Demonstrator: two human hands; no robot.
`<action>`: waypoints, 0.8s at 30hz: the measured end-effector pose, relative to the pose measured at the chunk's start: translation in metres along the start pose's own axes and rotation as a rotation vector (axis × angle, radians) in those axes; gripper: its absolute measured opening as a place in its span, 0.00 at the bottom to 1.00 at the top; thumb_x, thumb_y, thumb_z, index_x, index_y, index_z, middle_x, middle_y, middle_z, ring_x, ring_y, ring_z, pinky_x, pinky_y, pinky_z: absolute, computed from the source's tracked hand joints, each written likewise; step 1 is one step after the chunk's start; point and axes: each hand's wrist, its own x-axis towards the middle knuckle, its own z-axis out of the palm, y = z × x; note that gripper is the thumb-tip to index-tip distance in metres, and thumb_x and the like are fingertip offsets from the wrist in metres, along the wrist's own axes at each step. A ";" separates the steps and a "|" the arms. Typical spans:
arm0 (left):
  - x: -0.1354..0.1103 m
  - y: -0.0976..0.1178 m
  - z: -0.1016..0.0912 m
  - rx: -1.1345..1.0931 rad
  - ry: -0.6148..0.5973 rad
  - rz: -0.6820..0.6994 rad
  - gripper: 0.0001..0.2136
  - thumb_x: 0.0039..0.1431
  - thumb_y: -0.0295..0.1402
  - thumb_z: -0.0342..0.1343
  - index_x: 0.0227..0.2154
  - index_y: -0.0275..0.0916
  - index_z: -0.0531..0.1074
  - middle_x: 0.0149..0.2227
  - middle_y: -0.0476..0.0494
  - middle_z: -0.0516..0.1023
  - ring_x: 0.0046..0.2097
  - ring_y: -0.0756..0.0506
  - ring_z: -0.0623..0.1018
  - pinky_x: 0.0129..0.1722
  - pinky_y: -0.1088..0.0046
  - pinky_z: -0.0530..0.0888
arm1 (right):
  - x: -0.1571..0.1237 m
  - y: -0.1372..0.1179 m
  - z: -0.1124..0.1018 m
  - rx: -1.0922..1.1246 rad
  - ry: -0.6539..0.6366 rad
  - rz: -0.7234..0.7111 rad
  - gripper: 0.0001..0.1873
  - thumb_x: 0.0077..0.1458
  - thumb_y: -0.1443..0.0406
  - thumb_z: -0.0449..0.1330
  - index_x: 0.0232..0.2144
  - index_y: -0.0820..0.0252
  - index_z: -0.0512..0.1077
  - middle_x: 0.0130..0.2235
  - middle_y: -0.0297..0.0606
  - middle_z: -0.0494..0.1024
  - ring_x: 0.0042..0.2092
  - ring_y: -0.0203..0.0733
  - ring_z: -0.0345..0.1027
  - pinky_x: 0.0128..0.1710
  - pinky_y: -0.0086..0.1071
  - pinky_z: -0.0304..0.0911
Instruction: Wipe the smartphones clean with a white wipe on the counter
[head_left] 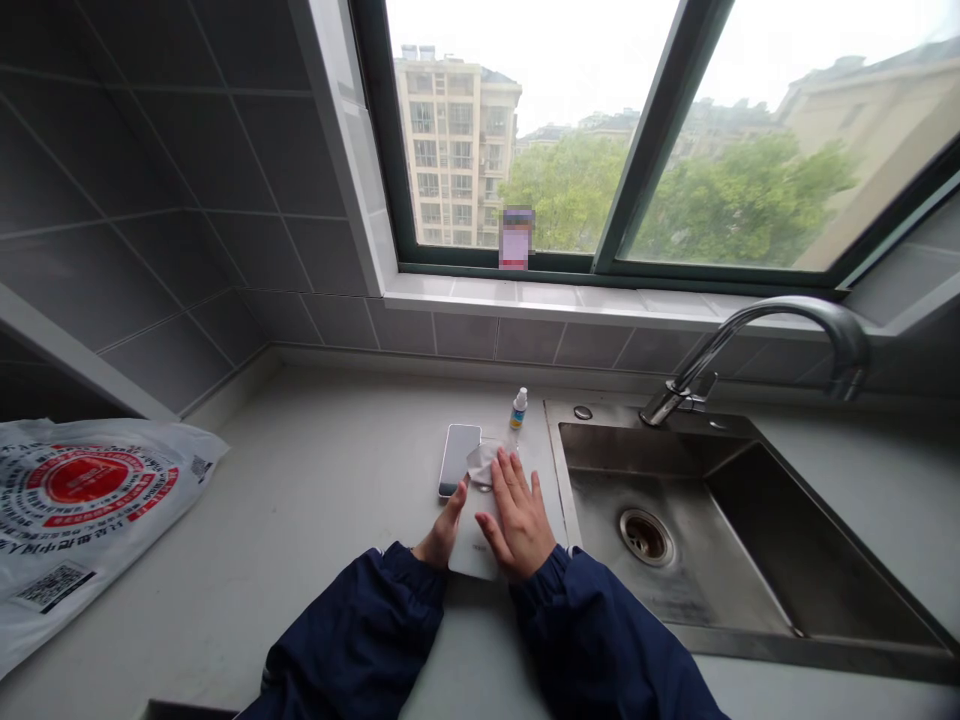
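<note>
A pale flat device (471, 555), with a small dark mark near its lower end and the look of a phone lying face down, is on the counter before me. My left hand (442, 528) grips its left edge, thumb up along the side and the other fingers hidden. My right hand (519, 515) lies over the device, its long fingers holding a crumpled white cloth (481, 462) against the upper part. Just behind the device lies a second phone (459, 458), its grey face up. A small white spray bottle (518, 410) with a blue and yellow label stands upright beyond my right fingertips.
To the right is a steel sink (553, 450) with a drain (646, 537) and a curved faucet (780, 312). A white plastic bag (90, 510) with red print rests at the far left. The tiled wall and window sill (555, 295) bound the counter (330, 460) behind.
</note>
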 end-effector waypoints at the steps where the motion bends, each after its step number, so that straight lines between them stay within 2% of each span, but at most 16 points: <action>1: -0.001 0.000 0.001 0.023 0.001 -0.015 0.25 0.68 0.42 0.41 0.66 0.45 0.51 0.67 0.43 0.57 0.69 0.41 0.50 0.67 0.58 0.45 | 0.001 0.002 -0.001 0.007 0.009 0.015 0.37 0.66 0.57 0.45 0.69 0.64 0.34 0.69 0.52 0.43 0.69 0.58 0.35 0.62 0.63 0.42; 4: -0.005 0.000 0.003 0.082 0.020 -0.040 0.26 0.67 0.42 0.43 0.66 0.47 0.51 0.67 0.45 0.56 0.69 0.41 0.50 0.67 0.60 0.46 | 0.001 0.005 -0.001 0.027 0.026 0.039 0.37 0.66 0.57 0.45 0.69 0.63 0.35 0.69 0.51 0.43 0.69 0.58 0.35 0.62 0.62 0.42; 9: -0.003 0.001 0.002 0.056 0.073 0.025 0.26 0.67 0.41 0.44 0.66 0.43 0.52 0.65 0.41 0.60 0.68 0.39 0.54 0.67 0.60 0.48 | -0.001 0.002 0.001 0.029 -0.014 0.005 0.35 0.66 0.59 0.45 0.69 0.64 0.38 0.69 0.51 0.45 0.69 0.57 0.36 0.61 0.63 0.42; 13: 0.001 0.007 0.003 -0.058 0.106 0.091 0.29 0.65 0.44 0.46 0.65 0.40 0.54 0.61 0.36 0.67 0.64 0.35 0.62 0.65 0.54 0.54 | -0.002 -0.006 -0.004 0.039 -0.062 -0.110 0.33 0.64 0.59 0.49 0.67 0.63 0.47 0.67 0.50 0.52 0.68 0.55 0.41 0.63 0.60 0.39; 16: 0.002 0.014 0.010 -0.089 0.180 0.150 0.28 0.64 0.44 0.47 0.64 0.39 0.57 0.58 0.34 0.71 0.60 0.34 0.69 0.63 0.54 0.59 | -0.001 -0.011 -0.011 0.060 -0.076 -0.180 0.30 0.62 0.60 0.52 0.65 0.63 0.55 0.65 0.49 0.58 0.68 0.54 0.46 0.65 0.58 0.36; 18: 0.001 0.019 0.015 -0.089 0.236 0.179 0.27 0.64 0.45 0.47 0.62 0.37 0.59 0.55 0.33 0.74 0.56 0.35 0.73 0.60 0.55 0.63 | 0.001 -0.014 -0.017 0.093 -0.099 -0.220 0.30 0.61 0.61 0.53 0.63 0.65 0.59 0.64 0.49 0.60 0.67 0.53 0.47 0.66 0.56 0.37; 21: 0.000 0.024 0.022 -0.094 0.294 0.175 0.28 0.63 0.48 0.48 0.60 0.37 0.61 0.51 0.33 0.76 0.51 0.35 0.77 0.56 0.53 0.68 | 0.002 -0.020 -0.026 0.172 -0.146 -0.310 0.28 0.60 0.60 0.54 0.60 0.63 0.63 0.62 0.46 0.65 0.67 0.51 0.49 0.66 0.53 0.37; 24: -0.001 0.028 0.025 -0.105 0.343 0.146 0.30 0.60 0.51 0.50 0.59 0.38 0.62 0.49 0.32 0.77 0.48 0.35 0.78 0.52 0.54 0.71 | 0.002 -0.026 -0.033 0.234 -0.168 -0.383 0.24 0.60 0.60 0.54 0.58 0.60 0.66 0.59 0.43 0.69 0.66 0.49 0.52 0.67 0.54 0.32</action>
